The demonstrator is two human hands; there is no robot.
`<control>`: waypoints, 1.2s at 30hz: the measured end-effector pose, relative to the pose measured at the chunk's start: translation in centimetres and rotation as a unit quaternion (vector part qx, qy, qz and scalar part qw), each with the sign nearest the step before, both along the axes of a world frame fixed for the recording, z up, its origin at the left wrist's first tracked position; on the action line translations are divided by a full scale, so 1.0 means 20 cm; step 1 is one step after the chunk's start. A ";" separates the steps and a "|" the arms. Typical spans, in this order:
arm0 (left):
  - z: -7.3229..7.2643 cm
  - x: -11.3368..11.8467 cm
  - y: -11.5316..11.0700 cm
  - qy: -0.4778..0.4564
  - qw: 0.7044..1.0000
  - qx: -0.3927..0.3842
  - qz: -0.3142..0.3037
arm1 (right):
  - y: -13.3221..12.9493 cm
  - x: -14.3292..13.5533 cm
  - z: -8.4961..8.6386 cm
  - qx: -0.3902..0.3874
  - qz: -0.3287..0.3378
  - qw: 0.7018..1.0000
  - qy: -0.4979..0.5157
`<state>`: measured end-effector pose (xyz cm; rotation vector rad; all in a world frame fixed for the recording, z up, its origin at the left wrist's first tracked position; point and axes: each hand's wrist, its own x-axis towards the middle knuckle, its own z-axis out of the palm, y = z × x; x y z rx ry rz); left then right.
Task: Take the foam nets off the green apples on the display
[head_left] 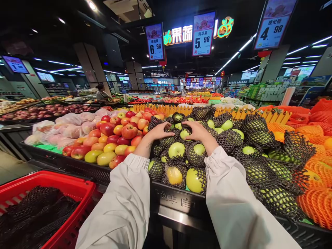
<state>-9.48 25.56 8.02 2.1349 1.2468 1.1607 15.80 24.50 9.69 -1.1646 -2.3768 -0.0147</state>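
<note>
Both my hands reach over a heap of green apples, many of them wrapped in black foam nets. My left hand is on the left side of the heap, its thumb and fingers apart in a curve beside a netted apple. Facing it, my right hand is curved in the same way, thumb and fingertips beside a green apple. Whether the fingertips touch the apples I cannot tell. Nearer me sit a bare-topped green apple, a yellowish apple in a net and another green apple.
Red and yellow apples lie to the left, with bagged fruit beyond. Orange-netted fruit is on the right. A red basket holding black netting stands at lower left. A yellow picket divider runs behind.
</note>
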 end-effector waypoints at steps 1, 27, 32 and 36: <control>0.01 0.01 -0.01 0.004 1.000 0.016 -0.014 | -0.01 0.00 0.00 -0.005 -0.008 1.000 -0.013; 0.16 0.06 -0.21 0.001 0.944 -0.129 -0.303 | 0.01 -0.02 0.03 -0.017 -0.065 0.986 -0.150; 0.14 -0.01 -0.14 -0.327 0.917 -0.048 -0.224 | 0.02 -0.01 0.03 -0.018 -0.063 0.987 -0.147; 0.14 -0.02 -0.11 -0.483 0.858 0.049 -0.166 | 0.03 -0.01 0.04 -0.018 -0.052 0.986 -0.158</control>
